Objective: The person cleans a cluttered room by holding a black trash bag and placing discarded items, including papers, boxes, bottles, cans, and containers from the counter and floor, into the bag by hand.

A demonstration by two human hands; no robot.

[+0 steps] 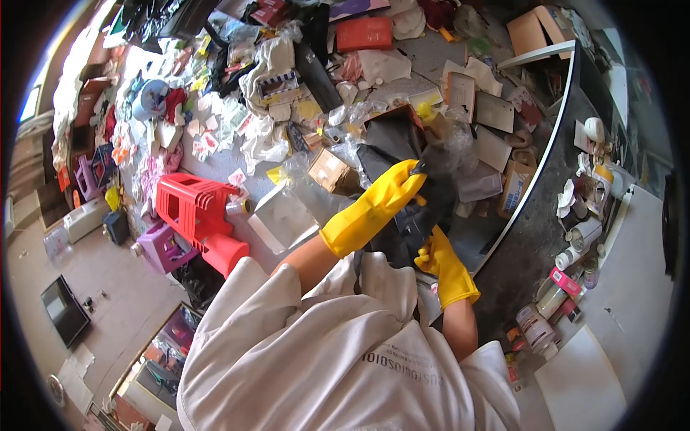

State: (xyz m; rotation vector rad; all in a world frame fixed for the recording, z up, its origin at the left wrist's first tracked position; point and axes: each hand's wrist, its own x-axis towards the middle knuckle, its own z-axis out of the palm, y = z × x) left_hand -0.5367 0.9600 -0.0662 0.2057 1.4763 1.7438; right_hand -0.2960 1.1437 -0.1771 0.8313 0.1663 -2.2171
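Both my hands wear yellow rubber gloves and are close in front of my chest. My left hand [381, 205] reaches up and to the right, its fingers wrapped round the upper part of a dark, floppy black bag [438, 190]. Lower down, my right hand [445, 269] has its fingers curled at the bag's lower edge. The bag hangs between the two gloves, its folds blurred and dark. Just behind it stands an open box with a dark inside [395, 133]. A small brown cardboard box [332, 171] lies left of that.
Mixed litter, papers and plastic cover the floor ahead. On my left are a red plastic chair [198, 208] and a purple plastic item [164, 246]. A dark counter with a white edge [535, 176] curves along my right, with jars and bottles [537, 327] beyond it.
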